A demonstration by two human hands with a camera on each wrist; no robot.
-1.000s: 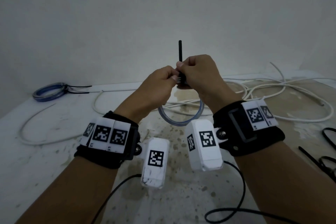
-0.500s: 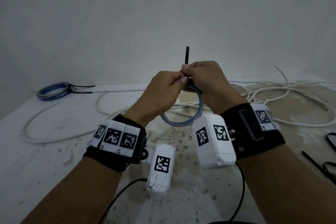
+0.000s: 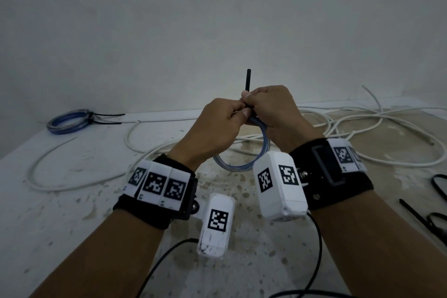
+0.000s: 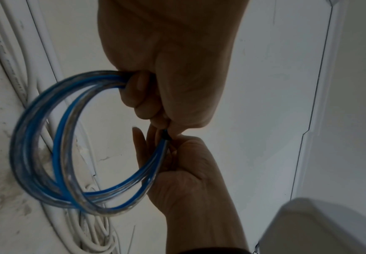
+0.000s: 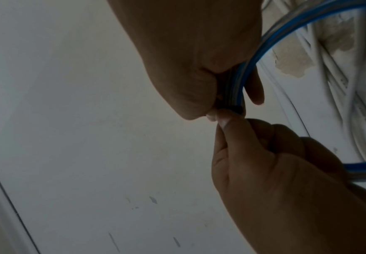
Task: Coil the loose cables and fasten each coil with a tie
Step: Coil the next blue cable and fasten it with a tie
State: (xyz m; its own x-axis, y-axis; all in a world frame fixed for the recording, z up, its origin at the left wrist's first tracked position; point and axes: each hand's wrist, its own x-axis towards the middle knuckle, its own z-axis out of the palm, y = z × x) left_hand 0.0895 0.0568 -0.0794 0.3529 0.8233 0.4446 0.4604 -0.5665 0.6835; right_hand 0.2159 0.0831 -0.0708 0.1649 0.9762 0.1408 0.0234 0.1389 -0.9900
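Observation:
Both hands meet in mid-air over the table. A small coil of blue and clear cable hangs below them. My left hand grips the coil with curled fingers. My right hand pinches a black tie whose tail sticks straight up above the knuckles. The tie's band wraps the coil where the two hands touch, shown in the right wrist view as the dark tie across the strands. The tie's head is mostly hidden by the fingers.
A tied blue coil lies at the table's back left. Loose white cable sprawls across the table behind the hands and to the right. Several black ties lie at the right edge. A wall stands close behind.
The hands stay pressed together and have shifted slightly to the right. The hanging coil has turned from face-on to more edge-on, nearer the right wrist.

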